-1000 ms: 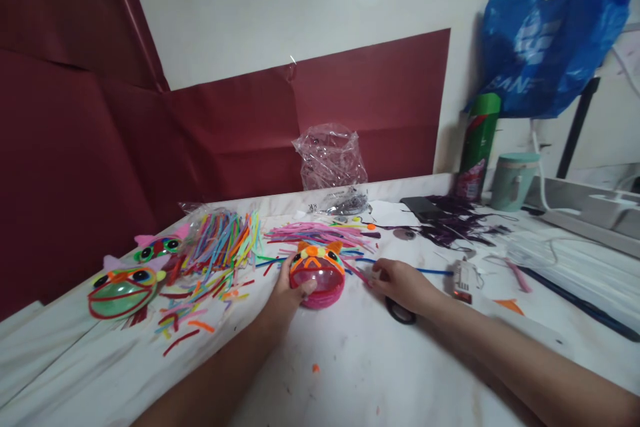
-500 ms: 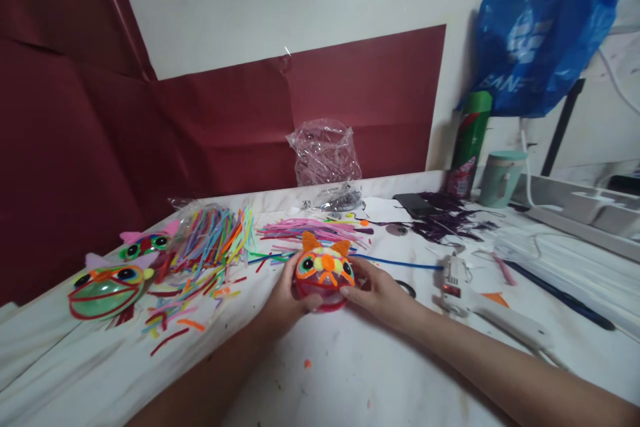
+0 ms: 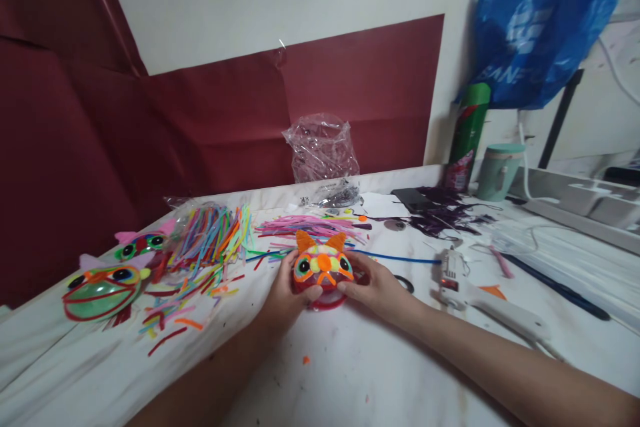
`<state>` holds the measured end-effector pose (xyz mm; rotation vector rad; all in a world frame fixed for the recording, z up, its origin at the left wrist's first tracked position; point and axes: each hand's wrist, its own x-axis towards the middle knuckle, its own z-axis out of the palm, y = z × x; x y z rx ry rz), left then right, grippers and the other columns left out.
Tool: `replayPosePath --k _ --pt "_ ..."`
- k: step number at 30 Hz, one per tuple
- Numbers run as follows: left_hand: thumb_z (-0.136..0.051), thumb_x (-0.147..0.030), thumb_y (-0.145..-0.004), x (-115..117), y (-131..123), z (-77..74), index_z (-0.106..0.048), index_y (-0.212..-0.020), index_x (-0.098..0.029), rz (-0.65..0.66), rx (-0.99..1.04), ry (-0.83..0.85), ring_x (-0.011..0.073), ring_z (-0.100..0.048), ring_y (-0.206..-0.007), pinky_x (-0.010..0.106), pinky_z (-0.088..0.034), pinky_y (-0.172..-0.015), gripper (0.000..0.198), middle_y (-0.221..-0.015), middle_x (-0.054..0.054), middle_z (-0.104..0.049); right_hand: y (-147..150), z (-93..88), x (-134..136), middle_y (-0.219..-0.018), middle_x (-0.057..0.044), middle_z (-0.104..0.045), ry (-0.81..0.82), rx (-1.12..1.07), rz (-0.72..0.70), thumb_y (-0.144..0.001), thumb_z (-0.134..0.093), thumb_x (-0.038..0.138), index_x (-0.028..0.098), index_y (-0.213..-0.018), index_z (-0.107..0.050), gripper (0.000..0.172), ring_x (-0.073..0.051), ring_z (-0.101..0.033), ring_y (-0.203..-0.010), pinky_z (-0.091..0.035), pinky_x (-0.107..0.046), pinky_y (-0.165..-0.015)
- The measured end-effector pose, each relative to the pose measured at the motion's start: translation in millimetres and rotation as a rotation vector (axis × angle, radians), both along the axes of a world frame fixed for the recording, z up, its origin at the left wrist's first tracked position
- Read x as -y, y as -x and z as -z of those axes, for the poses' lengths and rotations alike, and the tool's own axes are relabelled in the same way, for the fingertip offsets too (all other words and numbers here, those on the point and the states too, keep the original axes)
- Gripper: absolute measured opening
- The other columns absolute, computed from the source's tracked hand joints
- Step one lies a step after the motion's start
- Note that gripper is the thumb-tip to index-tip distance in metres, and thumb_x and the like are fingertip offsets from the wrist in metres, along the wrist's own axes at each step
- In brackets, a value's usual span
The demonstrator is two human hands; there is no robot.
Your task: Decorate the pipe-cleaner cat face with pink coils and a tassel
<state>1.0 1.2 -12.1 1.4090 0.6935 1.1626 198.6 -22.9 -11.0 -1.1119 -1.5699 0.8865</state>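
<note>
Between my two hands is a round animal-face ornament (image 3: pixel 324 268) with orange pointed ears, big black-centred eyes, an orange nose and a red lower rim. My left hand (image 3: pixel 287 295) wraps its left side, thumb on the front below the eye. On the other side my right hand (image 3: pixel 377 290) grips it, the thumb pressed to the front near the mouth. Fingers behind the ornament are hidden. It faces me, roughly upright, just above or on the white table (image 3: pixel 320 380); I cannot tell whether it touches.
Two similar ornaments, one with a green body (image 3: pixel 103 299), lie at the left. Coloured pipe cleaners (image 3: pixel 210 237) and cut scraps spread beside them. A white glue gun (image 3: pixel 505 313) lies right, near a dark-handled tool (image 3: pixel 555 285). Behind stand a green spray can (image 3: pixel 469 137) and a mug (image 3: pixel 500 172).
My left thumb has moved up on the ornament's front, and the ornament's ears tilt slightly more upright. Both hands keep hold of it. The whole view has shifted slightly.
</note>
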Motion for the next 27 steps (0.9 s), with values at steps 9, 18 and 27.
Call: replayPosePath --k 9,18,27 --pt "-0.073 -0.032 -0.065 2 2 -5.6 -0.043 -0.119 -0.019 0.046 0.016 0.030 0.0291 -0.052 -0.112 0.039 -0.042 -0.093 0.063 -0.121 0.012 -0.056 -2 0.4 -1 -0.116 -0.013 -0.060 -0.004 -0.015 -0.043 -0.069 -0.068 0.038 0.012 -0.119 -0.048 0.060 -0.025 -0.058 -0.102 -0.047 -0.039 -0.087" --pt "-0.076 -0.027 -0.062 0 -4 1.4 -0.045 -0.117 -0.019 -0.014 0.023 -0.050 0.0279 -0.053 -0.111 0.038 -0.042 -0.093 0.064 -0.120 0.011 -0.057 1 -14.1 6 -0.111 -0.008 -0.064 0.012 -0.096 -0.133 -0.072 -0.065 0.035 0.016 -0.110 -0.056 0.043 -0.025 -0.058 -0.102 -0.048 -0.037 -0.086" --pt "-0.064 -0.039 -0.073 2 -2 -3.7 -0.046 -0.119 -0.018 -0.025 -0.043 -0.075 0.0276 -0.051 -0.112 0.037 -0.042 -0.093 0.053 -0.123 0.011 -0.055 3 -10.2 5 -0.105 -0.008 -0.066 -0.002 -0.021 -0.032 -0.073 -0.063 0.036 0.016 -0.107 -0.056 0.041 -0.024 -0.062 -0.093 -0.049 -0.034 -0.078"
